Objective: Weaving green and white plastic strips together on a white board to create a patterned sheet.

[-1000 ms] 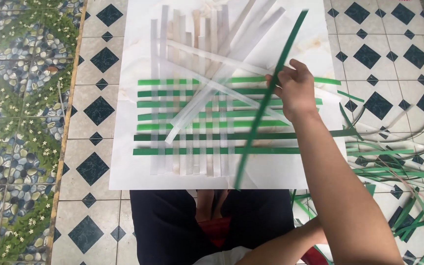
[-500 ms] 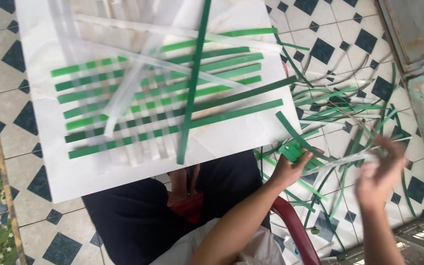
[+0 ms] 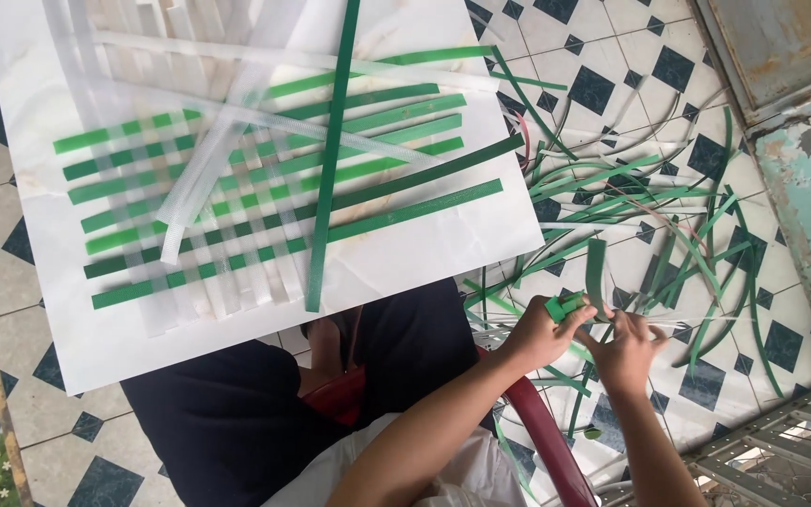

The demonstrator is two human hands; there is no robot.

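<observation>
A white board point(image 3: 265, 253) fills the upper left of the frame, lying on a tiled floor point(image 3: 612, 66) of white squares and dark diamonds. On the board sits a woven mat point(image 3: 237, 202) of green strips crossed by pale see-through strips. One long dark green strip point(image 3: 330, 160) lies loose over the mat, running from the top edge down to the board's lower middle. Below the board, at the lower middle of the frame, are the person's dark-clothed legs point(image 3: 237, 413) and the edge of a red chair point(image 3: 542, 437).

To the right of the board, a heap of loose strips point(image 3: 650, 216), green and white, sprawls over the tiles. At the lower right, both hands meet just above the near edge of that heap. The left hand point(image 3: 537, 333) has its fingers curled together, pinching a bent green strip point(image 3: 582, 291) whose free end curves upward. The right hand point(image 3: 626, 349) sits just beside it, fingers slightly spread and touching the same strip and the heap under it; whether it grips anything cannot be told.
</observation>
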